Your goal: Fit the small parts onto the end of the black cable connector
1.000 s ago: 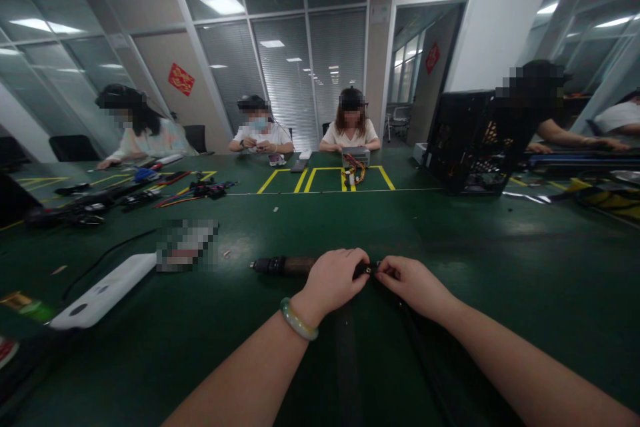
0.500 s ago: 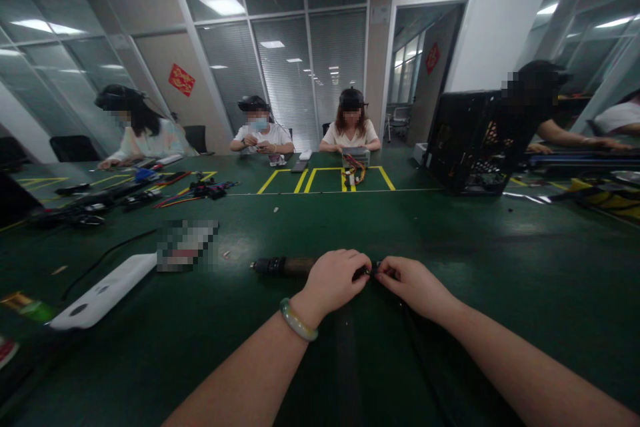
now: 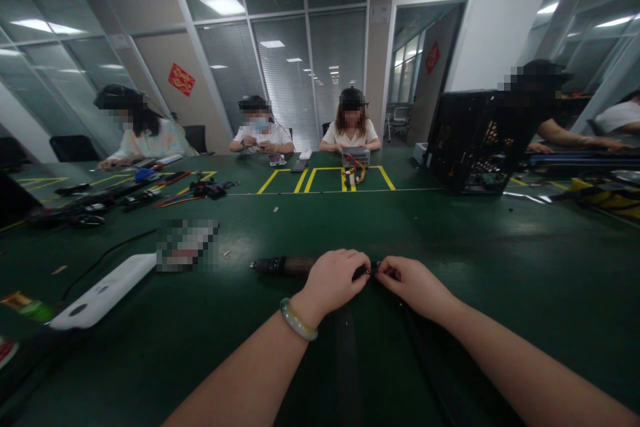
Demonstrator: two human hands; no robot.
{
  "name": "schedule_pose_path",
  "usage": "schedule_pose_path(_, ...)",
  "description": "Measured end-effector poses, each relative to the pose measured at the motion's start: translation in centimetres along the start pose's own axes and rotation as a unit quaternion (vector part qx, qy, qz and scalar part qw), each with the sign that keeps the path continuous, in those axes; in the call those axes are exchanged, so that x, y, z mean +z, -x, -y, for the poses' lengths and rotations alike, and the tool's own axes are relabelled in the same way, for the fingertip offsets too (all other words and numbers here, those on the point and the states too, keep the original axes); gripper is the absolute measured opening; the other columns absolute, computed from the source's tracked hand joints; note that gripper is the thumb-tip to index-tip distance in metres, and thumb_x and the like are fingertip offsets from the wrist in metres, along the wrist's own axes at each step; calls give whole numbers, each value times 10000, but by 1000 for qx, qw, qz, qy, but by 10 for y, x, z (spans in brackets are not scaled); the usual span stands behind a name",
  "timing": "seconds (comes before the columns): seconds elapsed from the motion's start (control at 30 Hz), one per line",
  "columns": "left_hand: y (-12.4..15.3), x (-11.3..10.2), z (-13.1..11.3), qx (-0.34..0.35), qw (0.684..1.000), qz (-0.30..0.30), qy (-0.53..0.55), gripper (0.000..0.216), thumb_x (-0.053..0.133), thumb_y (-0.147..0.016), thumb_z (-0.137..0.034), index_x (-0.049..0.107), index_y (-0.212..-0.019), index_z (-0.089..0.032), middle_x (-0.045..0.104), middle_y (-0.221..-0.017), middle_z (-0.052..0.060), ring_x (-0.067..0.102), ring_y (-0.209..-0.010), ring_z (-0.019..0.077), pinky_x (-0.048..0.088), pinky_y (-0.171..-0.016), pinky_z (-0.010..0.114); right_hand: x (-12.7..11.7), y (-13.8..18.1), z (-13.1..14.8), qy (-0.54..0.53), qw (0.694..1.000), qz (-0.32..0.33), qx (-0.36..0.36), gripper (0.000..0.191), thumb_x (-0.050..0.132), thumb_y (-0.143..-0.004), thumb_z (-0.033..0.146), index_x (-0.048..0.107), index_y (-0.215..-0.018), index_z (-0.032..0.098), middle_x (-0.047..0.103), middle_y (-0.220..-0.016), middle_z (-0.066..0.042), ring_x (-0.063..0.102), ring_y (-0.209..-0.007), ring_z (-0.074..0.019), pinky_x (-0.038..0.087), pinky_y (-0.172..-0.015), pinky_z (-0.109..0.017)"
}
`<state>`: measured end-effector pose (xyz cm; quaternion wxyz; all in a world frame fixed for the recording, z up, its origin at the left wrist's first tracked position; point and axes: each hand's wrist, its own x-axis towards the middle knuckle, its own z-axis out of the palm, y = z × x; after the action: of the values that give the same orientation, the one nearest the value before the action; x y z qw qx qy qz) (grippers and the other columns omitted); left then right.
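Note:
A dark electric screwdriver (image 3: pixel 283 267) lies along the green table, its bit end pointing left. My left hand (image 3: pixel 336 280) is closed around its rear part, which the fingers mostly cover. Close by on the right, my right hand (image 3: pixel 417 285) pinches the end of a black cable (image 3: pixel 407 320) against the screwdriver's tail. The fingertips hide the joint, so I cannot tell whether the plug sits in the socket. From the right hand the cable runs down toward the near table edge.
A white oblong device (image 3: pixel 105 293) and a small green bottle (image 3: pixel 33 308) lie on the left. Behind them are tangled cables (image 3: pixel 210 188). A black computer case (image 3: pixel 465 143) stands at the back right. Co-workers sit across the table (image 3: pixel 320 220), one by a grey power supply (image 3: pixel 356 157).

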<state>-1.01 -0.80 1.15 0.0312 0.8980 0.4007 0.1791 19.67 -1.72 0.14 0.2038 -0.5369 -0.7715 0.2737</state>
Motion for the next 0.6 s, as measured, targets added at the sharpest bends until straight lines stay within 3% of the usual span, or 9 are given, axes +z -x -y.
schedule_pose_path(0.33, 0, 2, -1, -30, 999, -15, -12, 169, 561, -897, -304, 557, -1047, -226, 630, -961, 16, 599, -894, 193, 455, -817, 334, 1, -1, -2, 11, 1000, -8, 1, 182, 539, -896, 353, 660, -876, 219, 687, -785, -4, 606, -668, -163, 391, -576, -243)
schedule_pose_path(0.6, 0, -1, 0, 6, 1000, -9, 2, 98, 565, -897, -280, 591, -981, -237, 635, -977, -1, 588, -908, 183, 444, -824, 329, 1, 0, -2, 2, 1000, -4, 0, 170, 539, -899, 344, 657, -883, 222, 688, -794, -4, 612, -679, -164, 391, -572, -239)
